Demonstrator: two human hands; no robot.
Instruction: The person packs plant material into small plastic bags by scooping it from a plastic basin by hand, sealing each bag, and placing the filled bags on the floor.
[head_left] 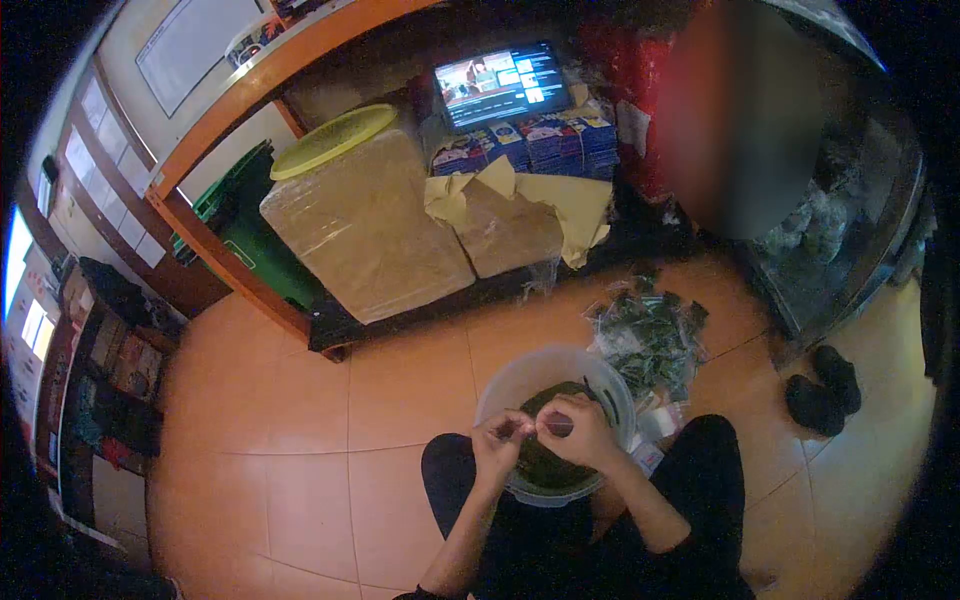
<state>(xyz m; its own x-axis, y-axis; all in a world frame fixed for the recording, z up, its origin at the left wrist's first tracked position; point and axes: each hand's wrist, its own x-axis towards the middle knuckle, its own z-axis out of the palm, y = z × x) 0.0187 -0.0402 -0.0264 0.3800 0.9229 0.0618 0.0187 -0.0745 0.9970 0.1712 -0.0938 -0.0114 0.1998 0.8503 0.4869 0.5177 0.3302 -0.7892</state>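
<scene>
1 L hand (pixel 498 436) + 1 R hand (pixel 582 428), fingertips pinched, nr-meeting over 1 tub (pixel 497 388), contents (pixel 550 472) part-hidden; grasped item, if any: can't tell. Packet heap (pixel 650 345), overlapping, uncountable, approx. tub's 1–2 o'clock.

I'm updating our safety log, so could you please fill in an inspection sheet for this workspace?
Surface: orange tiled floor, with visible joint lines.
Job's things: translucent tub holding dark green material; pile of small packets beyond it, to the right.
Clutter: dark shoes on the floor at right.
Hands: left hand and right hand close together above the tub; anything between the fingertips is too small to tell.
Cables: nothing seen.
Surroundings: lit screen above blue stacks; wrapped box; green bin.
</scene>
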